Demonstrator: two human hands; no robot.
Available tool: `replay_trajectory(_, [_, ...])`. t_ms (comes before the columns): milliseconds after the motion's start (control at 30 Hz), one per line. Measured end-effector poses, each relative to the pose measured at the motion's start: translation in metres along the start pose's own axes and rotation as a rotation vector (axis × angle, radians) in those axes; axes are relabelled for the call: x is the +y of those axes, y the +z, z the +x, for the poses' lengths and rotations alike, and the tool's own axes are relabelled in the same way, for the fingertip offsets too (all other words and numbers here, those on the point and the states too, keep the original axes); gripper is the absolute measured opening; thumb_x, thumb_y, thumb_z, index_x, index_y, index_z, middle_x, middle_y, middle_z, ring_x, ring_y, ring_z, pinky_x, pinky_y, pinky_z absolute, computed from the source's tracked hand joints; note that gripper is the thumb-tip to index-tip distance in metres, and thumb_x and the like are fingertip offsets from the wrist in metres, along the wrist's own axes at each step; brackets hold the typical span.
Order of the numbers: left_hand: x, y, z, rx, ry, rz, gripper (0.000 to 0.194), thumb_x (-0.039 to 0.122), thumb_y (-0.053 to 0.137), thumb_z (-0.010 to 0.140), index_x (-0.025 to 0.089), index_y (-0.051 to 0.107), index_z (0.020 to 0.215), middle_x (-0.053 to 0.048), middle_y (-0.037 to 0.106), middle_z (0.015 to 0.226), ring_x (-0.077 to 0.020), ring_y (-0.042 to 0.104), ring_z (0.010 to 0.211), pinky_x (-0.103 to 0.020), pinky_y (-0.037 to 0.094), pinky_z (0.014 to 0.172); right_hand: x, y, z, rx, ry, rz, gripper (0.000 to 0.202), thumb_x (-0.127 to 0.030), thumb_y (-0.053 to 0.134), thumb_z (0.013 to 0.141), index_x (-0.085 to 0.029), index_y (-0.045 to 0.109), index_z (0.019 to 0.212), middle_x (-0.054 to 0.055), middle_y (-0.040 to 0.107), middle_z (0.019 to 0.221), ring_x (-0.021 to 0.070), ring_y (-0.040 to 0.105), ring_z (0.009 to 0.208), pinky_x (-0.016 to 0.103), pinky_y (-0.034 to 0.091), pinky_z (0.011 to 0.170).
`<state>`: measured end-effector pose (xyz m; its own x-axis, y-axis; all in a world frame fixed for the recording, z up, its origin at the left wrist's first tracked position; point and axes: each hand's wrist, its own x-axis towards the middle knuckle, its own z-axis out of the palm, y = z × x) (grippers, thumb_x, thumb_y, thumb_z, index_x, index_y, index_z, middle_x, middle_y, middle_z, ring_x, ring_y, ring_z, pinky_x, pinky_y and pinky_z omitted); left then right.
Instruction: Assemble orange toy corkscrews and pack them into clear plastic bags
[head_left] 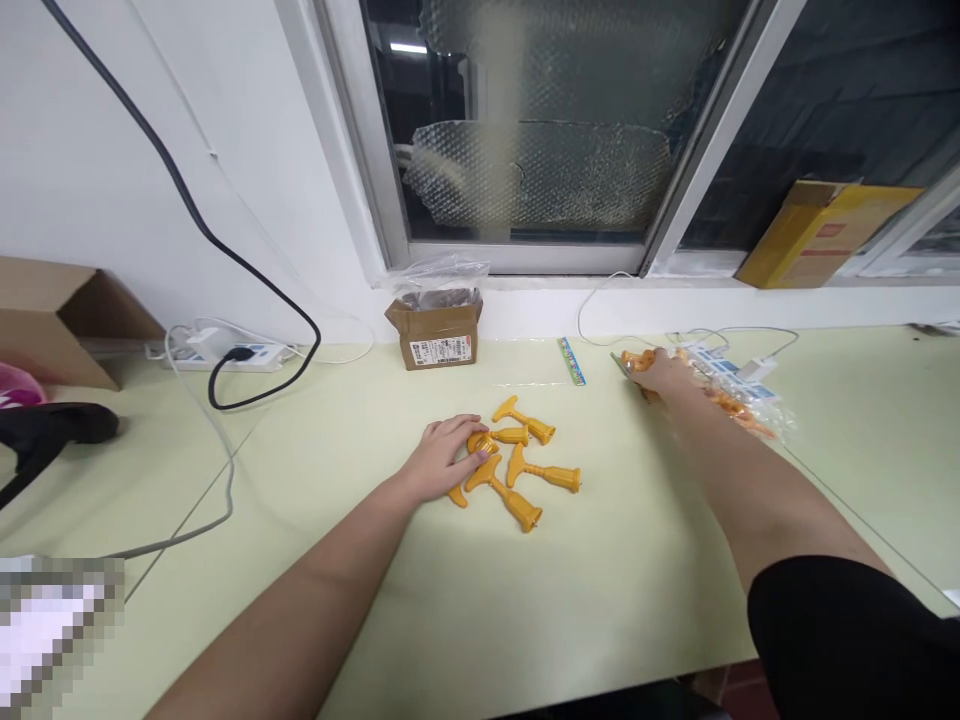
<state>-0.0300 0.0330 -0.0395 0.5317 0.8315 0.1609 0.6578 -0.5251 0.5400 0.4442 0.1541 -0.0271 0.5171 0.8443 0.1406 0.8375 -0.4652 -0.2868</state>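
Yellow plastic handles (555, 477) lie loosely grouped on the table (600, 610) at frame centre. Left hand (444, 460): spread over the nearest ones, fingers slightly bent; whether it grips any cannot be told. Right hand (661, 372): right of centre, at a clear bag of orange pieces (733, 404); fingertips hidden, grip cannot be told. The bag crowds a power strip (716, 366); the right forearm partly covers it. Upper centre: small box (441, 335), coloured card strip (571, 361). Left: looped black cable (177, 182).

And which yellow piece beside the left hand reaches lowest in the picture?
The yellow piece slanting most steeply downward; its wide end shows lower than the others.
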Motion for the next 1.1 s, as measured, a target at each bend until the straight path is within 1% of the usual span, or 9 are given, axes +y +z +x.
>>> replay_trajectory(100, [0.000,0.000,-0.001,0.026,0.016,0.013,0.040,0.052,0.051,0.098,0.029,0.061,0.129,-0.006,0.057,0.147,-0.0288,0.050,0.138,-0.050,0.034,0.116,-0.009,0.002,-0.013,-0.048,0.059,-0.073,0.071,-0.047,0.075,0.077,-0.018,0.050,0.137,0.025,0.053,0.136,0.0407,0.049,0.130,0.060,0.040,0.100])
replay_trajectory(233, [0.000,0.001,-0.002,0.042,0.039,0.024,0.039,0.049,0.052,0.097,0.029,0.061,0.130,-0.006,0.057,0.145,-0.0298,0.050,0.137,-0.051,0.035,0.115,-0.023,0.004,-0.034,0.034,-0.029,-0.049,0.058,-0.037,0.071,0.084,-0.021,0.048,0.134,0.019,0.049,0.139,0.0353,0.044,0.132,0.055,0.041,0.103])
replay_trajectory(467, [0.001,0.001,0.000,0.150,0.084,-0.064,0.041,0.047,0.061,0.092,0.027,0.060,0.127,-0.009,0.058,0.138,-0.0311,0.049,0.135,-0.054,0.036,0.117,-0.033,-0.006,-0.067,0.290,-0.499,0.181,0.041,-0.013,0.054,0.083,-0.016,0.055,0.124,0.019,0.054,0.127,0.0349,0.044,0.126,0.052,0.040,0.106])
replay_trajectory(533, [0.008,0.004,0.003,0.246,0.094,-0.228,0.046,0.046,0.066,0.089,0.026,0.057,0.129,-0.010,0.056,0.138,-0.0304,0.048,0.137,-0.053,0.035,0.119,-0.043,-0.017,-0.085,0.317,-0.753,0.291,0.041,-0.011,0.053,0.080,-0.017,0.057,0.121,0.017,0.057,0.121,0.0341,0.048,0.121,0.053,0.041,0.107])
replay_trajectory(633, [0.027,0.011,0.009,0.315,0.017,-0.736,0.060,0.046,0.075,0.083,0.026,0.048,0.133,-0.012,0.052,0.143,-0.0299,0.050,0.138,-0.052,0.041,0.116,-0.066,-0.035,-0.127,0.241,-1.133,0.468,0.041,-0.010,0.053,0.082,-0.022,0.058,0.121,0.013,0.061,0.116,0.0307,0.054,0.117,0.052,0.046,0.104])
replay_trajectory(800, [0.061,0.016,0.013,0.023,-0.210,-1.464,0.070,0.047,0.080,0.081,0.028,0.044,0.138,-0.011,0.066,0.128,-0.0253,0.071,0.104,-0.050,0.055,0.097,-0.097,-0.053,-0.198,0.034,-1.438,0.539,0.037,-0.011,0.049,0.092,-0.029,0.062,0.121,0.010,0.062,0.123,0.0267,0.054,0.129,0.053,0.045,0.111])
replay_trajectory(933, [0.073,0.015,0.011,0.076,-0.215,-1.596,0.050,0.035,0.079,0.084,0.019,0.061,0.128,-0.011,0.073,0.118,-0.0265,0.071,0.103,-0.045,0.057,0.094,-0.102,-0.044,-0.222,0.033,-1.253,0.593,0.034,-0.023,0.056,0.093,-0.035,0.063,0.124,0.008,0.051,0.148,0.0310,0.043,0.145,0.062,0.029,0.123])
replay_trajectory(1033, [0.076,0.018,0.012,0.218,-0.254,-1.694,0.035,0.030,0.076,0.087,0.017,0.066,0.119,-0.011,0.072,0.122,-0.0270,0.069,0.113,-0.046,0.054,0.104,-0.105,-0.031,-0.226,0.069,-0.794,0.932,0.050,-0.040,0.071,0.085,-0.030,0.056,0.131,0.014,0.049,0.148,0.0347,0.047,0.139,0.061,0.041,0.116])
replay_trajectory(1100, [0.080,0.021,0.012,0.264,-0.254,-1.739,0.033,0.032,0.075,0.088,0.018,0.067,0.117,-0.010,0.070,0.128,-0.0265,0.065,0.122,-0.045,0.049,0.111,-0.109,-0.023,-0.229,-0.171,-0.495,1.190,0.051,-0.050,0.072,0.081,-0.027,0.057,0.125,0.014,0.059,0.134,0.0317,0.060,0.123,0.055,0.053,0.104])
